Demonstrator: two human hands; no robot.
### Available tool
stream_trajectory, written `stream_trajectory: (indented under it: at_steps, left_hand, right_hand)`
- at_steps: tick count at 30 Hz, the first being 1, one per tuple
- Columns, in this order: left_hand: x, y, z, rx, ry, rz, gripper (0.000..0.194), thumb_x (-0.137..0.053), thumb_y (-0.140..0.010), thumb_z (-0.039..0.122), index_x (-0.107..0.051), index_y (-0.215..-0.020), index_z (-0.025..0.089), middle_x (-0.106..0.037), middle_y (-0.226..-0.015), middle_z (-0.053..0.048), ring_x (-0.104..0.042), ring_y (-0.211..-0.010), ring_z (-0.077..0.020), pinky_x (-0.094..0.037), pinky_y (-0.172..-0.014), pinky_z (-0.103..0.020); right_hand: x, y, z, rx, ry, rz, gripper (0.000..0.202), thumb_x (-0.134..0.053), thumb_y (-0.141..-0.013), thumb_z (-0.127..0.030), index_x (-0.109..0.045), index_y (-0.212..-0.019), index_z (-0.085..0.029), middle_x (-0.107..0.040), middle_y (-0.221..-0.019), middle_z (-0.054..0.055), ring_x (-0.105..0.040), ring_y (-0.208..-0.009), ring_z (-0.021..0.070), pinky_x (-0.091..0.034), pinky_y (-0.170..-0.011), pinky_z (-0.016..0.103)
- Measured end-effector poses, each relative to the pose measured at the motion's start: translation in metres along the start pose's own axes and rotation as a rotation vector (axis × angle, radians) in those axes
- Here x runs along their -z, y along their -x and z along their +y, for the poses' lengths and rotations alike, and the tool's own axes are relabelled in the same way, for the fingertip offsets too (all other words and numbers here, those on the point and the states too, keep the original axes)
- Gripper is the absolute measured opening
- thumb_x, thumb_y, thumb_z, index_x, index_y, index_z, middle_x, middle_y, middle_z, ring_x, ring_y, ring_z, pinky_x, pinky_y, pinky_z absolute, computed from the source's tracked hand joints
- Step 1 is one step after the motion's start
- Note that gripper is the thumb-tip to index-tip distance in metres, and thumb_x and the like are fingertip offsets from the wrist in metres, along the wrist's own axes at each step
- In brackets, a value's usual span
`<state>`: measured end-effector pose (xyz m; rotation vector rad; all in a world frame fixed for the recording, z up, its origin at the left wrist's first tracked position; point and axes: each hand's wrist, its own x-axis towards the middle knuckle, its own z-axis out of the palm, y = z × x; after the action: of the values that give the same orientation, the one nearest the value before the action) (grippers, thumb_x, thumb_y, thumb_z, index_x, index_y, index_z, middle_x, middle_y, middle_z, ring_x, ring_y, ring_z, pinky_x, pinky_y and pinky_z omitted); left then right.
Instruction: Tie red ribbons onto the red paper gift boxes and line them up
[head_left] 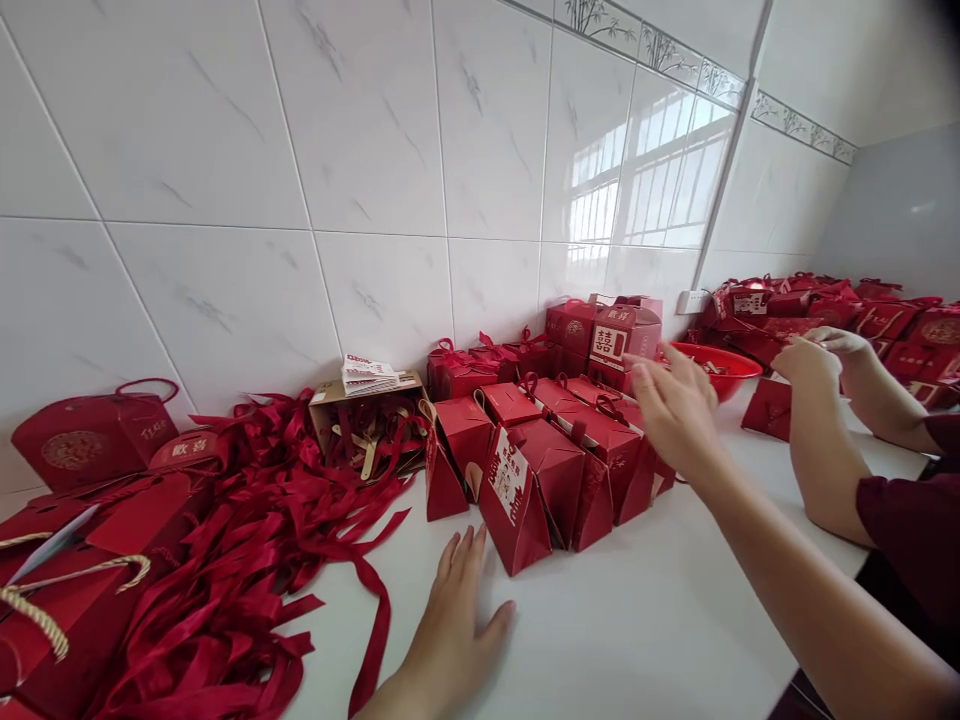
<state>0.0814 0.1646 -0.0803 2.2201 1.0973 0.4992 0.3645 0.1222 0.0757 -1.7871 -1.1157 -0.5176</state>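
Note:
My left hand (pixel 461 610) is low over the white table (pixel 600 640), fingers apart and empty, just in front of a red box with a white card (pixel 517 500). My right hand (pixel 675 400) is raised at the right end of the grouped red boxes (pixel 555 440); its fingers are blurred, and whether it holds anything cannot be made out. A box with a white double-happiness label (pixel 622 335) stands behind, to the left of that hand. The grouped boxes stand close together in rows.
Red ribbons (pixel 262 520) spread over the left side. A cardboard box (pixel 375 430) has white cards (pixel 367 372) on top. Beyond my right hand are a red bowl (pixel 731 370), another person's hands (pixel 817 350) and a red box (pixel 769 405). More red boxes (pixel 892 320) line the right wall.

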Motion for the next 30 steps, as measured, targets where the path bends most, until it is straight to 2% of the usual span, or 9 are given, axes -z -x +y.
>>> stream_trajectory:
  at_steps: [3, 6, 8, 11, 13, 16, 23, 27, 30]
  left_hand:
    - [0.001, -0.01, 0.001, 0.0, 0.012, 0.025, 0.076, -0.051, -0.088, 0.035, -0.021, -0.153, 0.01, -0.025, -0.16, -0.015, -0.012, -0.149, -0.0316, -0.021, -0.12, -0.052]
    - [0.0, -0.017, 0.004, -0.019, 0.063, 0.043, 0.073, -0.05, -0.09, 0.037, -0.021, -0.154, 0.019, -0.032, -0.156, -0.013, -0.021, -0.147, -0.0311, -0.025, -0.118, -0.052]
    - [-0.003, -0.02, 0.007, -0.018, 0.078, 0.048, 0.071, -0.049, -0.09, 0.038, -0.022, -0.154, 0.023, -0.036, -0.154, -0.011, -0.026, -0.145, -0.0316, -0.027, -0.116, -0.052]
    - [-0.008, -0.024, 0.012, -0.017, 0.048, 0.053, 0.067, -0.049, -0.091, 0.04, -0.026, -0.153, 0.026, -0.041, -0.151, -0.011, -0.03, -0.142, -0.0337, -0.029, -0.114, -0.054]
    - [-0.01, -0.027, 0.016, -0.027, 0.025, 0.058, 0.066, -0.048, -0.091, 0.04, -0.029, -0.152, 0.026, -0.044, -0.149, -0.01, -0.033, -0.139, -0.0339, -0.031, -0.113, -0.054]
    - [-0.012, -0.03, 0.021, -0.028, 0.006, 0.05, 0.064, -0.047, -0.091, 0.04, -0.031, -0.151, 0.026, -0.046, -0.147, -0.01, -0.034, -0.138, -0.0336, -0.032, -0.112, -0.053]
    - [-0.013, -0.029, 0.025, -0.02, -0.029, 0.047, 0.062, -0.044, -0.091, 0.043, -0.033, -0.15, 0.025, -0.047, -0.146, -0.009, -0.035, -0.137, -0.033, -0.032, -0.112, -0.051]
    - [-0.012, -0.03, 0.025, -0.044, -0.058, 0.04, 0.062, -0.045, -0.091, 0.039, -0.034, -0.15, 0.023, -0.048, -0.145, -0.011, -0.035, -0.137, -0.0327, -0.028, -0.114, -0.052]
    - [-0.009, -0.03, 0.026, -0.049, -0.029, 0.001, 0.064, -0.044, -0.092, 0.038, -0.028, -0.152, 0.025, -0.046, -0.148, -0.01, -0.034, -0.138, -0.0317, -0.028, -0.114, -0.053]
  right_hand:
    - [0.005, -0.003, 0.047, -0.141, -0.176, 0.212, 0.052, -0.028, -0.096, -0.054, -0.062, -0.124, -0.026, -0.042, -0.149, 0.008, -0.026, -0.142, 0.0291, -0.017, -0.115, 0.055]
    - [-0.008, 0.005, 0.097, -0.279, -0.229, 0.325, 0.057, -0.022, -0.097, -0.053, -0.055, -0.132, -0.021, -0.044, -0.146, 0.012, -0.027, -0.142, 0.028, -0.014, -0.116, 0.053]
    - [-0.025, 0.016, 0.125, -0.358, -0.245, 0.337, 0.058, -0.022, -0.098, -0.052, -0.054, -0.13, -0.016, -0.048, -0.14, 0.017, -0.033, -0.138, 0.0312, -0.015, -0.114, 0.056]
    - [-0.055, 0.036, 0.152, -0.423, -0.301, 0.27, 0.047, -0.04, -0.098, -0.049, -0.054, -0.126, -0.015, -0.056, -0.129, 0.014, -0.05, -0.124, 0.0295, -0.032, -0.107, 0.057]
    - [-0.073, 0.049, 0.159, -0.413, -0.347, 0.198, 0.038, -0.05, -0.096, -0.044, -0.057, -0.121, -0.016, -0.06, -0.123, 0.01, -0.058, -0.113, 0.0249, -0.044, -0.099, 0.05]
    - [-0.09, 0.061, 0.163, -0.391, -0.381, 0.137, 0.034, -0.054, -0.096, -0.039, -0.058, -0.121, -0.016, -0.061, -0.122, 0.009, -0.06, -0.109, 0.0232, -0.049, -0.094, 0.047]
    - [-0.099, 0.065, 0.172, -0.342, -0.39, 0.115, 0.037, -0.053, -0.096, -0.041, -0.056, -0.123, -0.017, -0.059, -0.125, 0.01, -0.058, -0.114, 0.0249, -0.046, -0.098, 0.05]
    - [-0.104, 0.068, 0.171, -0.316, -0.379, 0.111, 0.052, -0.036, -0.098, -0.051, -0.049, -0.131, -0.015, -0.054, -0.132, 0.016, -0.05, -0.125, 0.0295, -0.037, -0.106, 0.054]
    - [-0.104, 0.07, 0.168, -0.291, -0.353, 0.114, 0.062, -0.026, -0.095, -0.057, -0.045, -0.136, -0.014, -0.05, -0.137, 0.018, -0.044, -0.13, 0.0322, -0.032, -0.11, 0.055]
